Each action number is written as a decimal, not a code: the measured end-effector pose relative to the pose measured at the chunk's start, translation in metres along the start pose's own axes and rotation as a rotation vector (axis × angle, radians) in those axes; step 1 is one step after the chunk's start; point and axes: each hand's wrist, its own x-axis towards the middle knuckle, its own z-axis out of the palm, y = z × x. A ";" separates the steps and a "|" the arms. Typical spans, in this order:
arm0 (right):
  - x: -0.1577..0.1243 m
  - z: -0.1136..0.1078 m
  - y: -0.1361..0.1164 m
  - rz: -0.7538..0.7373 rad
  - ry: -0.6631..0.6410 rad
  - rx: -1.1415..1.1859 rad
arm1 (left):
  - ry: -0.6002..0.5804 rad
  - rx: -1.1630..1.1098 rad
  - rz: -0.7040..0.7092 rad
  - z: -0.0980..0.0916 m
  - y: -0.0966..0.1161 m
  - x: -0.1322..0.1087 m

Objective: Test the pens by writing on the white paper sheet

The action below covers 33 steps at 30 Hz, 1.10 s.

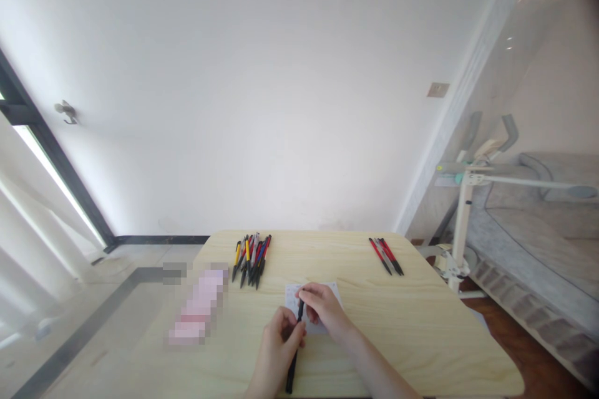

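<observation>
My left hand [281, 341] is closed around a slim black pen [300, 310], thumb and fingers pinching its middle. At the pen's upper end, my right hand [322, 307] grips it between thumb and fingertips. A longer black piece [291, 374] runs from under my left hand toward the table's near edge; whether it belongs to the same pen is hidden by the fingers. Beneath both hands lies a small white sheet of paper [333, 290] with faint marks on it, partly covered by my right hand.
On the pale wooden table [384, 336], several mixed pens [253, 260] lie piled at the back left. A smaller group of red, grey and black pens [386, 255] lies at the back right. A blurred pink object [199, 308] is at the left edge. White exercise equipment [461, 224] stands beyond the right side.
</observation>
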 end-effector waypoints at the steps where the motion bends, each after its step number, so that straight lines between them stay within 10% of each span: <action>1: 0.000 0.000 0.000 0.003 0.003 -0.008 | -0.001 -0.003 -0.002 0.000 0.000 0.000; 33: -0.008 0.006 0.014 0.017 0.020 0.421 | 0.021 0.006 -0.022 0.000 0.007 0.000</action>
